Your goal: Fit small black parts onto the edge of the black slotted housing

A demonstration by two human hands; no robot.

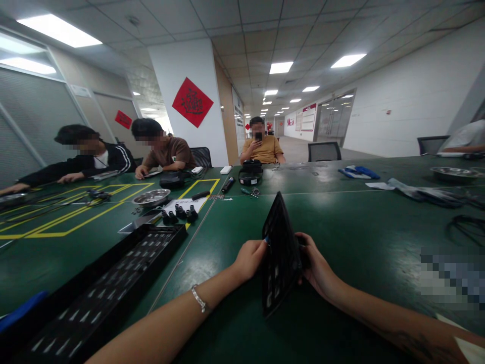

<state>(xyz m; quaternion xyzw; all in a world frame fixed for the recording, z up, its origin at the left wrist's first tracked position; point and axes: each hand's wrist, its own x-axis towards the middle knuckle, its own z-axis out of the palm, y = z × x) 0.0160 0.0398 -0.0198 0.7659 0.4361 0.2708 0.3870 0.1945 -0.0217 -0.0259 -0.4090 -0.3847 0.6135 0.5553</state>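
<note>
Between my two hands a flat black panel [279, 258] stands tilted on edge above the green table. Pale slots or small parts show on its left face, too dark to make out. My left hand [250, 258] grips its left side, with the thumb against the face. My right hand [312, 260] holds the right side, its fingers partly hidden behind the panel. To the left lies a long black tray [185, 230] with rows of small, pale pointed pieces [108, 292]. Several black cylindrical parts [182, 213] stand just beyond the tray.
A metal bowl [151, 197] and a white paper sheet [175, 206] lie beyond the tray. Blue-and-white gloves [358, 172], grey cloth [420, 194] and another metal bowl [454, 174] are on the right. People sit along the far side of the green table [220, 247].
</note>
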